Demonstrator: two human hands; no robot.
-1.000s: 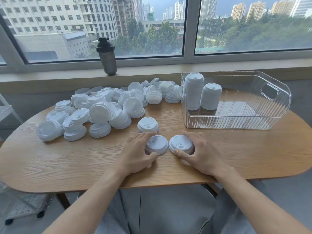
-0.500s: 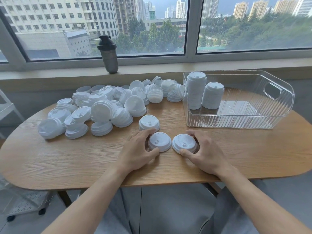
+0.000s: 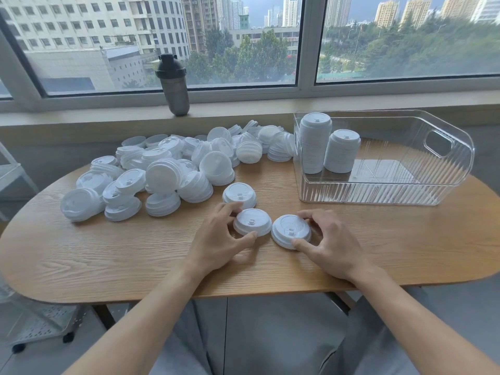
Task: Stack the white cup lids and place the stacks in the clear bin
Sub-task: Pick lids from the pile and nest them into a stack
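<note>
While the left hand point(image 3: 216, 239) grips one lid point(image 3: 252, 221) on the desk point(image 3: 108, 253), the right hand point(image 3: 331, 243) grips the neighbouring lid point(image 3: 290, 231); two stacks point(image 3: 315, 143) stand in the bin point(image 3: 443, 169)

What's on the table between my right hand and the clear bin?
Nothing: in the head view, only bare wooden table separates the right hand from the clear bin.

We sit at an oval wooden table point(image 3: 108, 255) below a wide window point(image 3: 173, 41), a dark bottle point(image 3: 174, 85) on its sill.
</note>
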